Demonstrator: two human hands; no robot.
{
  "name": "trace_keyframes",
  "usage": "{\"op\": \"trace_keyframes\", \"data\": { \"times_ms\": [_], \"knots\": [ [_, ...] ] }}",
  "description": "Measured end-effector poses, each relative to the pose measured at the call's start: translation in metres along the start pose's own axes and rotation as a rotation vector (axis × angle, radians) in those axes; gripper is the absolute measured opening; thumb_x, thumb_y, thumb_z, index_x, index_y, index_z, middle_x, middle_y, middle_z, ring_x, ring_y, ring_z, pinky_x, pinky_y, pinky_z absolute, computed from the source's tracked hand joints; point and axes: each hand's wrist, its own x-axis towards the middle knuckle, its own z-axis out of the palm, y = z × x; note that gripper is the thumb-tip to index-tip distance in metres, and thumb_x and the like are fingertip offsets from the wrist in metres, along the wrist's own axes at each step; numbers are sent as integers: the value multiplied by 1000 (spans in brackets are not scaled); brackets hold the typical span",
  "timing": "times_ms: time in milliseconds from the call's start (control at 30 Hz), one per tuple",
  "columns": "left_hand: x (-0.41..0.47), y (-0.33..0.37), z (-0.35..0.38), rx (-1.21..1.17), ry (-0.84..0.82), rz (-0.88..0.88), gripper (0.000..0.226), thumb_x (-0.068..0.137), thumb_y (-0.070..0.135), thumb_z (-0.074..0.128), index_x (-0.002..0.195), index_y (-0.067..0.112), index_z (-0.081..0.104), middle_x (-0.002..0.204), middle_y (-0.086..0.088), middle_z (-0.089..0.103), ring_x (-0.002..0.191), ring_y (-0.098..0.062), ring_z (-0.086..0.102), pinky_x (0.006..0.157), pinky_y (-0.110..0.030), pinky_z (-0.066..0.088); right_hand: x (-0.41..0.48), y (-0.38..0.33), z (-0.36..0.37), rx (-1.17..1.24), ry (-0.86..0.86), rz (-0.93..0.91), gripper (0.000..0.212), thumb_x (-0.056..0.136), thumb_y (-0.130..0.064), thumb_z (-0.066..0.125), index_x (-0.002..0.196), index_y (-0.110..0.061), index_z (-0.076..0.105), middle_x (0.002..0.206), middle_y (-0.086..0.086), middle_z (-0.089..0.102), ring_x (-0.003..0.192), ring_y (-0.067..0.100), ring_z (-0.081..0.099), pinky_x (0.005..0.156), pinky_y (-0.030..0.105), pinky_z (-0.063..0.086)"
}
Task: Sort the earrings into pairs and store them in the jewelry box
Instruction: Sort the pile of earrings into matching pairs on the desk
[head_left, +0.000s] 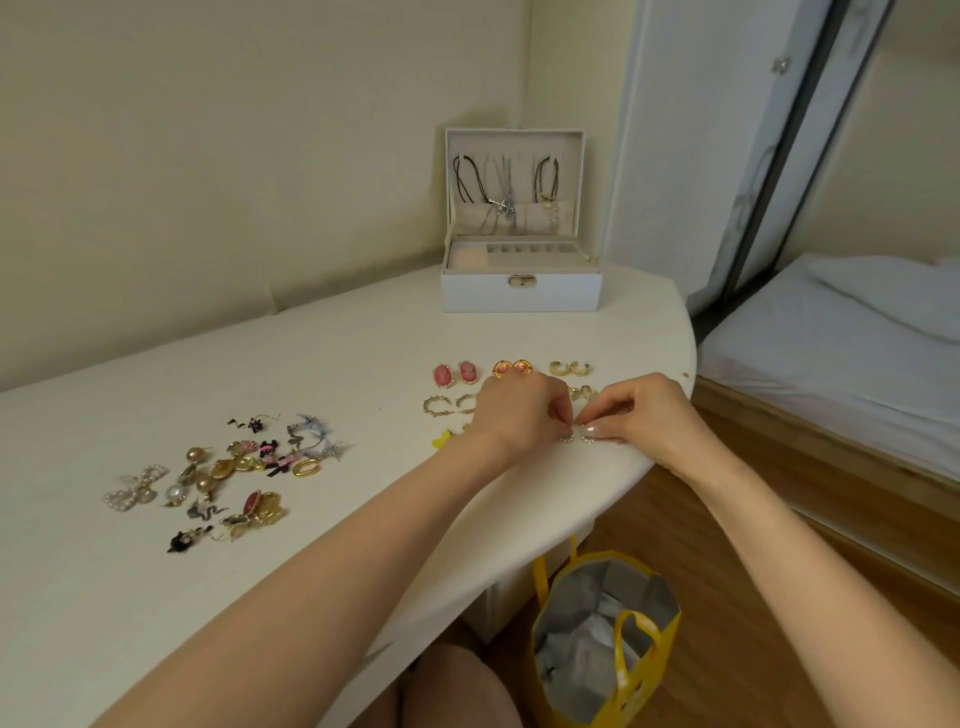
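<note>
Cream walls meet in a corner behind a white table (363, 353) with a rounded end. An open jewelry box (521, 293) stands at the far side, its lid upright with necklaces hanging inside.

Near the curved table edge, the left hand (519, 415) and right hand (644, 415) meet fingertip to fingertip, fingers curled. Between them, lying on the table right under the fingertips, are the small pale earrings (579, 438), two little sparkling rings side by side. Each hand appears to pinch one of them, though they are tiny and partly covered by the fingers. The jewelry box is well apart from them, farther back on the table.

Just beyond the hands, sorted pairs lie in rows: the pink cameo pair (454, 374), an orange round pair (511, 368), the gold hoops (570, 368) and thorny gold hoops (449, 404). A yellow earring (441, 439) shows beside the left wrist. The unsorted pile (228, 478) is spread out on the left part of the table.

A yellow bag (602, 639) stands on the wooden floor below the table edge, and a bed (831, 353) lies to the right.
</note>
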Motion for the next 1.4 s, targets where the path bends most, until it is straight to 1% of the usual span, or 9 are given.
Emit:
{"op": "trace_keyframes", "data": {
  "times_ms": [167,400,533,600,733,933,1067,1233,1400],
  "knots": [
    [5,-2,4,8,35,-8,13,81,21,65,93,21,69,98,4,70,104,-19,54,72,-26,32,3,0,6,-60,58,-35,16,73,1,75,86,-9,75,73,-5,64,67,-2,55,58,-3,40],
    [0,-11,0,-11,103,29,12,80,24,67,92,22,68,96,5,69,97,-21,58,72,-28,38,5,3,6,-31,100,-44,11,76,-4,74,84,-12,75,75,-4,65,67,4,56,55,6,44],
    [-14,-20,-16,-11,161,33,11,84,23,63,94,21,67,98,6,68,96,-17,54,71,-27,28,-1,-4,3,30,199,-98,8,79,-8,72,82,-15,74,76,-9,65,67,4,55,58,5,43],
    [-25,-30,-24,-45,143,24,9,84,24,63,92,22,66,95,9,67,93,-17,53,76,-27,35,-6,-16,5,62,201,-135,6,79,-11,72,81,-17,74,78,-8,66,67,3,56,59,6,43],
    [-52,-45,-45,-131,84,-22,7,81,23,67,85,22,62,91,7,65,84,-16,55,79,-34,45,-16,-43,21,129,151,-199,4,79,-15,73,78,-19,74,78,-6,70,71,12,61,68,20,49],
    [-97,-63,-74,-129,46,-78,18,81,33,68,82,19,56,83,8,61,81,-11,55,72,-28,42,-26,-73,62,142,11,-301,9,81,-26,70,80,-18,75,72,-6,69,67,13,60,67,24,48],
    [-117,-90,-100,-136,51,-137,11,81,28,68,80,20,60,78,11,62,72,-4,54,63,-17,40,-24,-86,91,119,-71,-333,11,82,-28,69,78,-19,74,70,-13,67,61,0,53,63,14,42],
    [-132,-125,-125,-200,64,-293,4,83,19,65,81,16,63,75,4,64,53,-2,52,46,-13,37,-18,-106,120,114,-157,-370,8,82,-26,69,78,-21,73,70,-13,65,60,0,52,65,17,43],
    [-135,-158,-134,-88,117,-415,12,83,8,64,83,20,62,78,9,58,68,-7,50,56,-16,34,-9,-124,141,48,-196,-389,8,83,-19,67,86,-20,75,75,-15,63,60,-6,50,64,13,39]
  ]
}}
